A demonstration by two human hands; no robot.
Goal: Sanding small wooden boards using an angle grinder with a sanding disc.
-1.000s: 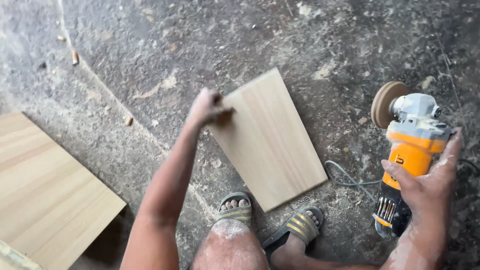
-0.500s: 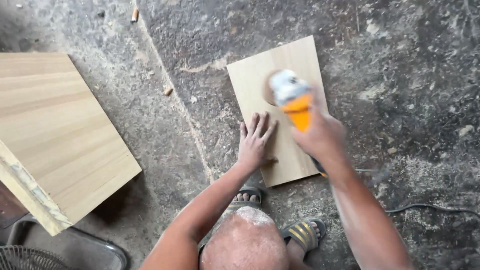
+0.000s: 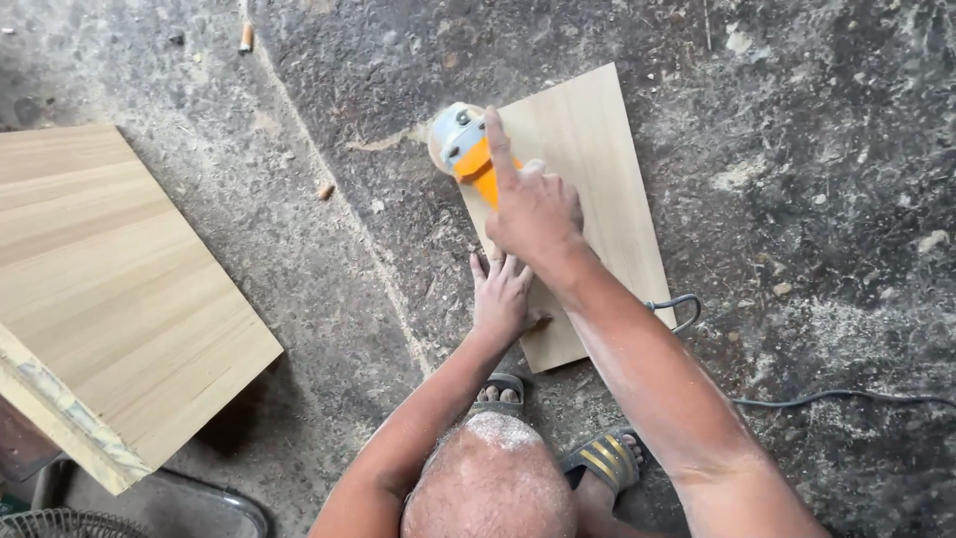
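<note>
Fingers of the right hand (image 3: 533, 214) wrap the orange grinder (image 3: 466, 149), whose disc sits beyond them at the small board's (image 3: 597, 179) far-left corner; left hand (image 3: 501, 297) presses flat nearer.

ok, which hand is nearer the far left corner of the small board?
Right. The right hand holds the orange grinder at that corner of the small board; the left hand presses flat on the board's near left edge.
</note>
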